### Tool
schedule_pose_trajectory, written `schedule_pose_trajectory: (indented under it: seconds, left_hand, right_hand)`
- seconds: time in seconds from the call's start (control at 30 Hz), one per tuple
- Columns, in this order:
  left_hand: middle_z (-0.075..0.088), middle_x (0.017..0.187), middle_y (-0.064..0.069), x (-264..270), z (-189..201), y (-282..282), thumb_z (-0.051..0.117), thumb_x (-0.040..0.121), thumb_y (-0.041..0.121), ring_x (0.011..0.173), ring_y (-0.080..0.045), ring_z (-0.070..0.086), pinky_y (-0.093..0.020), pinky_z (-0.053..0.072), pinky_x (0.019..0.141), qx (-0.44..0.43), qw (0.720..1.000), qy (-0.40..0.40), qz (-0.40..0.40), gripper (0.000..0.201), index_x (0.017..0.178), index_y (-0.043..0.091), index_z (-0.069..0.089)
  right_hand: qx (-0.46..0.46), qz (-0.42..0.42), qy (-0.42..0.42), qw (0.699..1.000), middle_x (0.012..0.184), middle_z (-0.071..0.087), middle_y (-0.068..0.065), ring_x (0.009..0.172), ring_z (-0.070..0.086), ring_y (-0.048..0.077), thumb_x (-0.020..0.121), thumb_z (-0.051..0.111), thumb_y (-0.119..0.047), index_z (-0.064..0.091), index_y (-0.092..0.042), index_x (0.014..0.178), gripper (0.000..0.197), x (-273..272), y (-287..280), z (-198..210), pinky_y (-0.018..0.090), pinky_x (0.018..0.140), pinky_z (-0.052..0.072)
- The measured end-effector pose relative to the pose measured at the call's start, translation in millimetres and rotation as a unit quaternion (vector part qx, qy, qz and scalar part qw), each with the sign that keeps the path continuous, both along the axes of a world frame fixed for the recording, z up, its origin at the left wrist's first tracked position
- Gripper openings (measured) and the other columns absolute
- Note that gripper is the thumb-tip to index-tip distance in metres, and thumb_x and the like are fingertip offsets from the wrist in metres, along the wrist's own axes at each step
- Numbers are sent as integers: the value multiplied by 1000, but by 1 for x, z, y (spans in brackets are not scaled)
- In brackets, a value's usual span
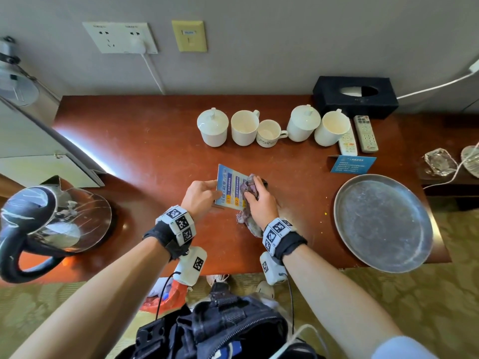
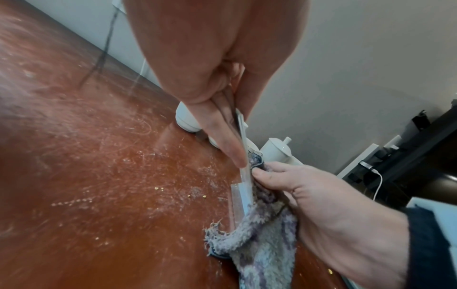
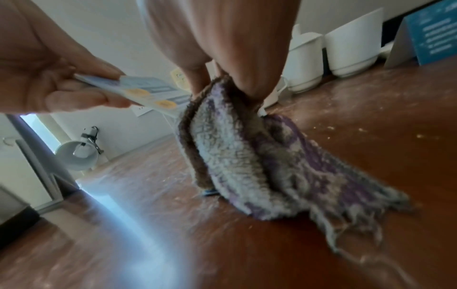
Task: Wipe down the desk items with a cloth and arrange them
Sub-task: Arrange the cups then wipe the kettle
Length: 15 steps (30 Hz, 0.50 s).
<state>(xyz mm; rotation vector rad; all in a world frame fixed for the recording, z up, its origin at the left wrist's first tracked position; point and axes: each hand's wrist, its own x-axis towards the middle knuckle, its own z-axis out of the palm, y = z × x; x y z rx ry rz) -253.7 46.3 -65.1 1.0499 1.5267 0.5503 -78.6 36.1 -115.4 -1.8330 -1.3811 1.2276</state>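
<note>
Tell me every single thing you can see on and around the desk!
desk: one, reddish-brown, against the wall
lidded cups: two, white, back row
open mugs: two, white, back row
small cup: one, white with a dark pattern, between the mugs
tissue box: one, black, back right
remotes: two, white-grey, in front of the tissue box
tent card: one, blue, standing by the remotes
tray: one, silver, right front of desk
kettle: one, shiny metal with black handle, left front
card: one, blue and yellow, held above desk middle
cloth: one, grey-purple, pressed on the card
left hand: pinches the card's edge
right hand: grips the cloth
</note>
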Motion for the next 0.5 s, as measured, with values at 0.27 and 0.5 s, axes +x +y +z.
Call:
schedule_pose_trajectory:
  seconds: [0.27,0.5]
  left_hand:
    - [76,100,-13,3,4,3,50,90,-5,86,-32,75,-50,61,79,4,1000,-7,-13,38,120,5,71]
    - [74,104,-15,-7,5,-1,48,96,-6,90,-30,74,-54,60,79,-21,999,4,24,31,123,-2,63]
  right_hand:
    - [60,52,49,996,142,46,-15,121,47,-6,98,59,-11,46,-23,147,53,-17,-24,26,2,94,38]
    - [65,107,-49,991,155,38,-6,138,41,8,96,58,-4,46,-13,146,53,12,-29,-8,18,113,31]
